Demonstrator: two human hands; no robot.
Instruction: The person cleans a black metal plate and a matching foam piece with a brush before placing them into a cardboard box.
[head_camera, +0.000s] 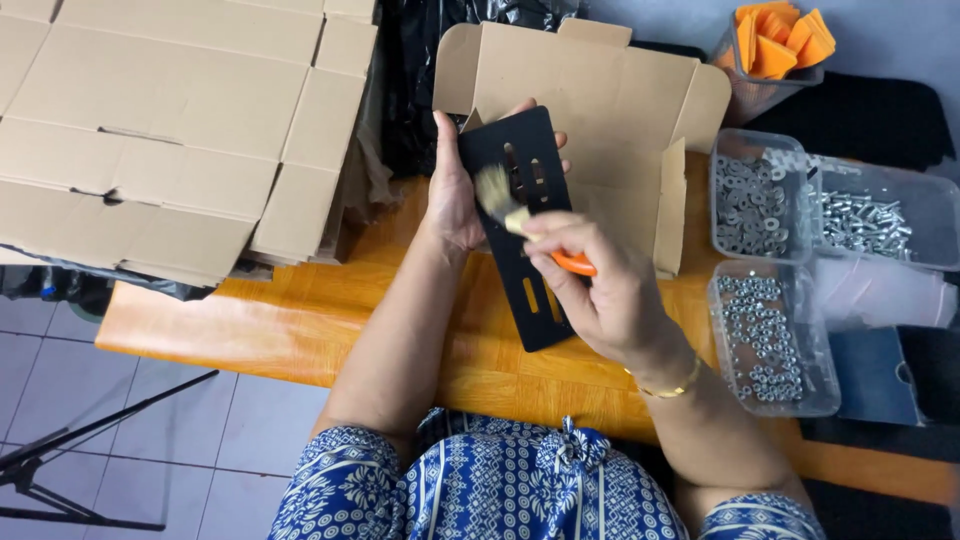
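My left hand (452, 185) grips the upper end of a long black metal plate (530, 230) with several slots cut in it, holding it tilted above the orange wooden table (300, 320). My right hand (600, 285) holds a small brush with an orange handle (572, 262). Its pale bristles (492, 190) rest on the plate's upper part, near the slots. The plate's lower end shows below my right hand. An open cardboard box (610, 100) lies right behind the plate.
A stack of flattened cardboard boxes (160, 130) lies at the left. Clear plastic tubs of washers (748, 205), screws (865, 222) and nuts (765, 335) stand at the right. A mesh cup of orange plastic pieces (775, 45) is at the back right. Black plastic sheeting (420, 70) lies behind.
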